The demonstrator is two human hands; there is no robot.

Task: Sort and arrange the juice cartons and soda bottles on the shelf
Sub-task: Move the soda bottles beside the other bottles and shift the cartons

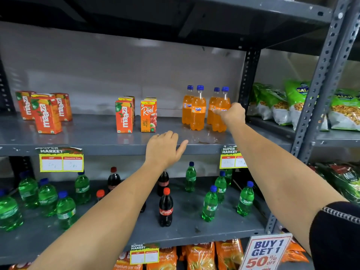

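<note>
Several orange Fanta bottles [198, 110] with blue caps stand at the right of the grey middle shelf [97, 137]. My right hand [232, 114] grips the front right Fanta bottle [221, 115] around its label. My left hand [165, 148] hovers open over the shelf's front edge, holding nothing. An orange Real apple juice carton [148, 116] and a Maaza carton [124, 116] stand mid-shelf with more cartons behind them. Three Maaza cartons [45, 114] cluster at the left.
On the shelf below stand green Sprite bottles [210, 204] and dark Coca-Cola bottles [166, 208]. Yellow price tags [61, 162] hang from the shelf edge. Green snack bags [276, 106] fill the neighbouring rack beyond the upright post [313, 90]. A promotion sign [266, 252] stands low right.
</note>
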